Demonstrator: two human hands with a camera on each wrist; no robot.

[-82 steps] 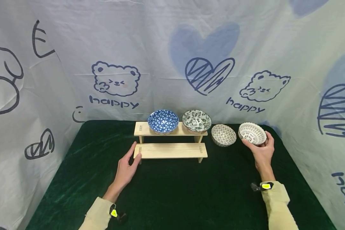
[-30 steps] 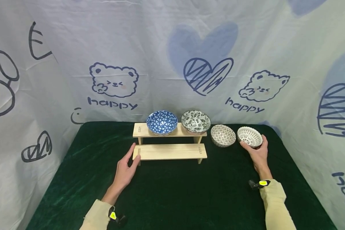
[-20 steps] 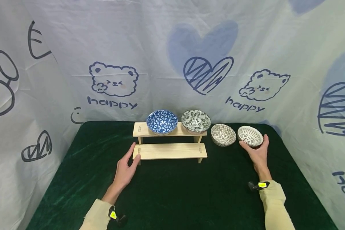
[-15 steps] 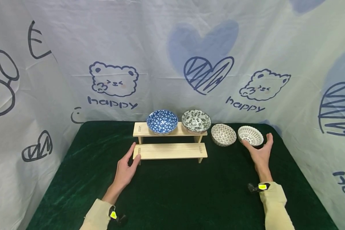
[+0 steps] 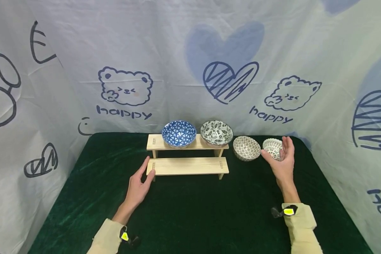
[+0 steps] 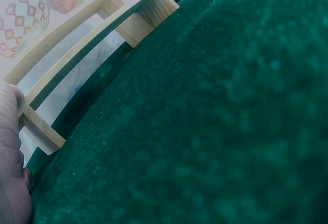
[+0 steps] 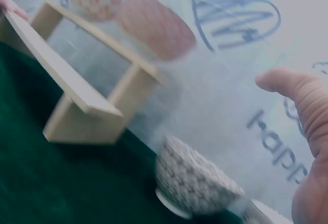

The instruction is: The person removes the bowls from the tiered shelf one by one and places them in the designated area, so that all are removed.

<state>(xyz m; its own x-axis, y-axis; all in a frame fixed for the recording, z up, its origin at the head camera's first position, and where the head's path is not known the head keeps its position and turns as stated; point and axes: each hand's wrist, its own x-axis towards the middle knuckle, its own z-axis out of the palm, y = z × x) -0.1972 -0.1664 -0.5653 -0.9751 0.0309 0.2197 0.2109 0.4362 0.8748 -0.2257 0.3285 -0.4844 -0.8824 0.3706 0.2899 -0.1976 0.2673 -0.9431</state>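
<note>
My left hand holds the left end of the two-tier wooden display stand, thumb at the lower shelf's front and fingers at its end. In the left wrist view, part of that hand shows against the shelf end. At the right, my right hand is spread before a small white ribbed bowl, hiding its right part. Its thumb points toward the brown-and-white patterned bowl beside it. The right wrist view shows the thumb standing apart from that patterned bowl.
On the upper shelf sit a blue triangle-patterned bowl and a grey-green leaf-patterned bowl. A dark green cloth covers the table. White printed fabric hangs behind and at both sides.
My right hand has let go of the white ribbed bowl, which was shifted left toward the patterned bowl earlier, and has moved left in front of it. The left hand stays put.
</note>
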